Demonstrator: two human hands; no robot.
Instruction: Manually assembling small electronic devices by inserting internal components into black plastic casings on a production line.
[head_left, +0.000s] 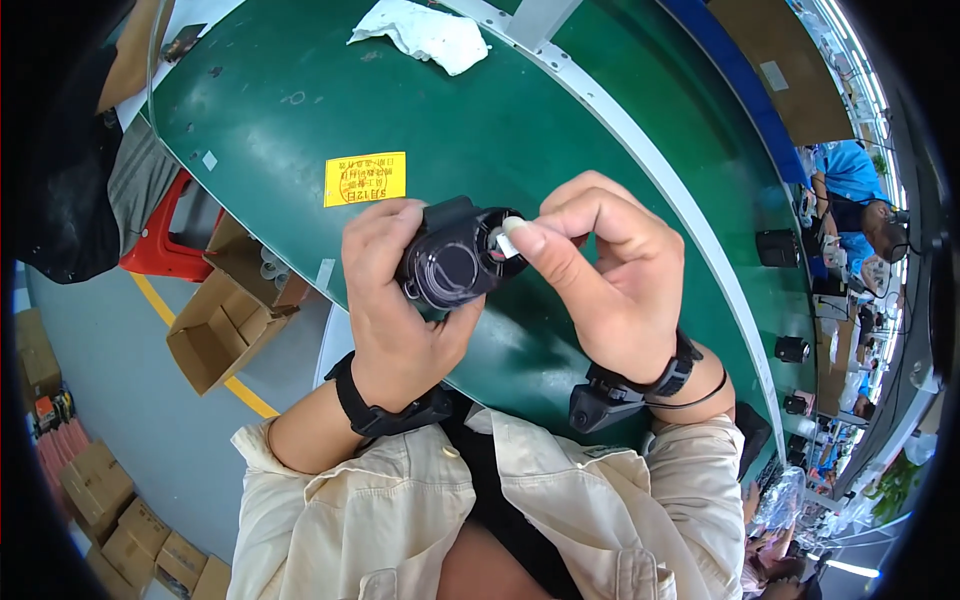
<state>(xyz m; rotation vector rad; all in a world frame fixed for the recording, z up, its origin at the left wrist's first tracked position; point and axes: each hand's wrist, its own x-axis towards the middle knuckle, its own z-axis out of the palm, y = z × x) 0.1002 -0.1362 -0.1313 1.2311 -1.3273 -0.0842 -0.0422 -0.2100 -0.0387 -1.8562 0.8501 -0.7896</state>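
My left hand (385,290) is wrapped round a black rounded device (447,268) with a glossy domed face, held above the green table. The device's right side has a round opening, and a small metal loop shows at its lower left. At that opening, the thumb and forefinger of my right hand (610,270) pinch a small white piece (507,246), perhaps a tag or strip. How far it reaches inside is hidden by my fingertips. Black straps with small units circle both my wrists.
A yellow printed slip (366,179) lies on the green table (270,100) beyond my left hand. Farther off rests a crumpled white cloth (422,36). A grey metal rail (700,220) curves along the right. Left on the floor stand a cardboard box (228,335) and a red stool (170,235).
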